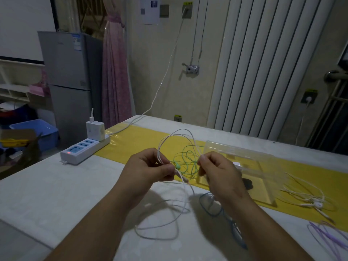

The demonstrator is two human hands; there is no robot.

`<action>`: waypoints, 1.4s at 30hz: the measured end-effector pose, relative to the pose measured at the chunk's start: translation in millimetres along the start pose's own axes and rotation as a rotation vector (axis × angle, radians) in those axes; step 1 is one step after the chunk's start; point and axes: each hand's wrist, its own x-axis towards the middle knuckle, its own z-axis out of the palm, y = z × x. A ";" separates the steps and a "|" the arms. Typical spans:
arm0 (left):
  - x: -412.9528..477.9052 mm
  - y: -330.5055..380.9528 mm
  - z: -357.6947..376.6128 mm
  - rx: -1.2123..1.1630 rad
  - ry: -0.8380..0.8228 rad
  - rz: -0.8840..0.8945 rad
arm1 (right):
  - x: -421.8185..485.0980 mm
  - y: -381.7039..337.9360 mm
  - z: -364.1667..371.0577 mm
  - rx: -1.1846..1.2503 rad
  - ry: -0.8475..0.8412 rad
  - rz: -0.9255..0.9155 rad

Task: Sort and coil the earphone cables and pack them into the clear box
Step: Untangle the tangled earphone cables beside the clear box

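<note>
My left hand [148, 167] pinches a pale pink-white earphone cable [177, 134] that arcs up above the table, and my right hand [216, 172] pinches the loop's other side. The rest of this cable trails in loose loops on the tablecloth below my hands. A green earphone cable [188, 159] lies tangled on the yellow runner between my hands. A blue cable [211, 208] lies under my right wrist. The clear box [244, 159] stands open just right of my right hand. White earphones [310, 200] and a purple cable [327, 236] lie further right.
A white power strip [84, 149] with a charger [95, 130] plugged in sits at the table's left edge; its white cord runs up to the wall. A yellow runner [131, 146] crosses the table. A radiator and fridge stand behind.
</note>
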 end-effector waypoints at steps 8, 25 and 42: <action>3.5 -2.7 -0.3 0.024 0.131 0.066 | -13.2 -20.4 -0.3 0.005 -0.327 0.050; 47.0 7.4 -17.5 -0.464 0.194 -0.338 | -1.2 -9.3 -15.1 -0.199 -0.202 -0.014; 47.9 -19.1 -8.7 -0.798 0.296 -0.304 | -4.3 -15.5 -12.6 -0.272 -0.248 0.035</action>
